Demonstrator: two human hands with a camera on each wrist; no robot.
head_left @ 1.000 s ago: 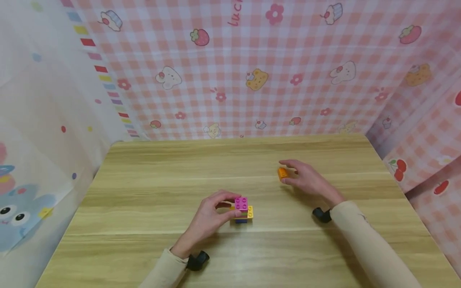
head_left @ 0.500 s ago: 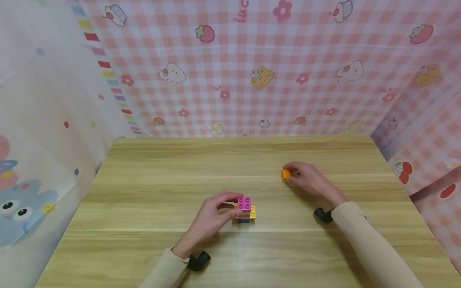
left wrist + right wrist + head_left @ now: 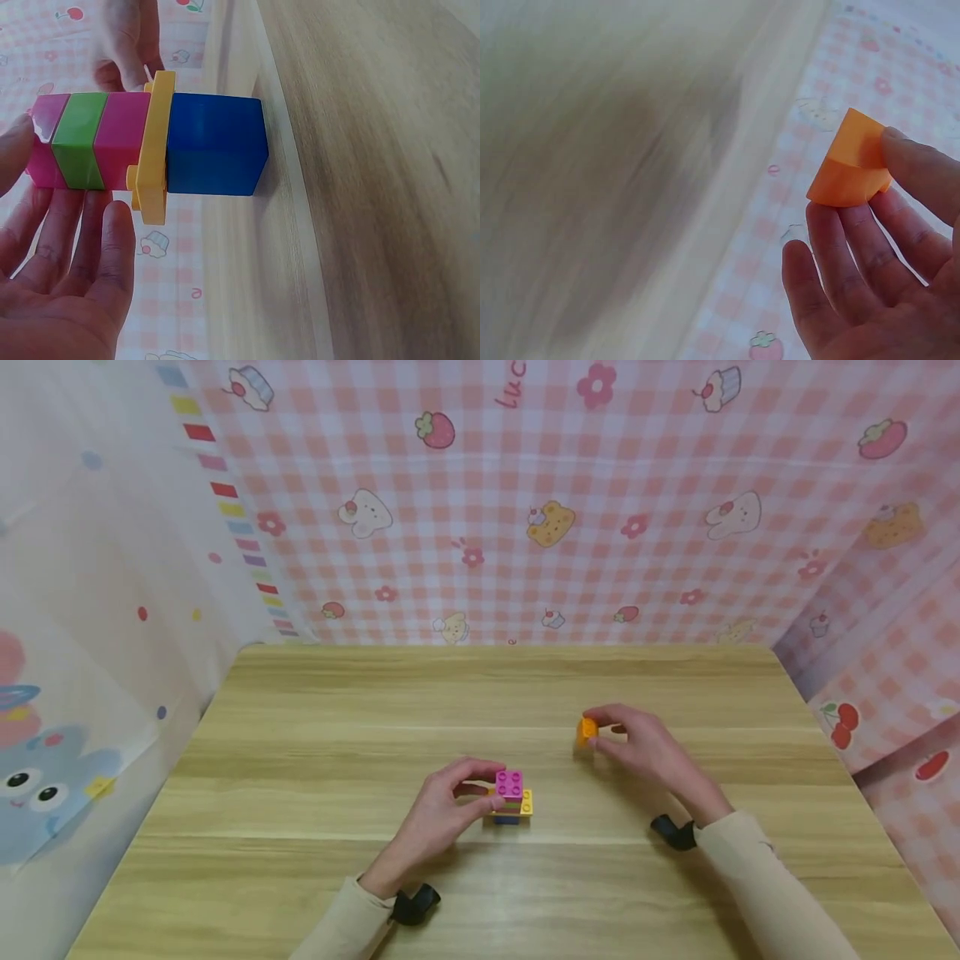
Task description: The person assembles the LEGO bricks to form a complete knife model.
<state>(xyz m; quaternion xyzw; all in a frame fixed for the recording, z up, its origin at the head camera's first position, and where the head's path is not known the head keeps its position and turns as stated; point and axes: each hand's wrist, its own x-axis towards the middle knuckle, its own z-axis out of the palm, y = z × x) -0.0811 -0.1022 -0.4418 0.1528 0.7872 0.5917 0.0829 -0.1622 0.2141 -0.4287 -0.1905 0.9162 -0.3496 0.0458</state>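
Near the middle of the table, a stack of toy building bricks (image 3: 509,784) stands upright. In the left wrist view it shows a blue brick (image 3: 216,144) at the bottom, a wider yellow plate (image 3: 155,150) over it, then pink, green (image 3: 80,141) and pink bricks. My left hand (image 3: 447,802) pinches the upper part of the stack between thumb and fingers. Farther back on the right, my right hand (image 3: 643,740) pinches an orange brick (image 3: 849,161) with one slanted, curved side. The right wrist view shows its thumb on one side and fingertips on the other.
Both hands are over a wood-grain table (image 3: 360,693). A pink checked cloth (image 3: 480,468) hangs along its back edge, with more cloth at the left and right. Black wrist mounts (image 3: 415,905) sit below both sleeves.
My right hand has closed its fingers on the orange brick, turned it and brought it slightly toward me. My left hand stays at the stack. The head view has shifted a little.
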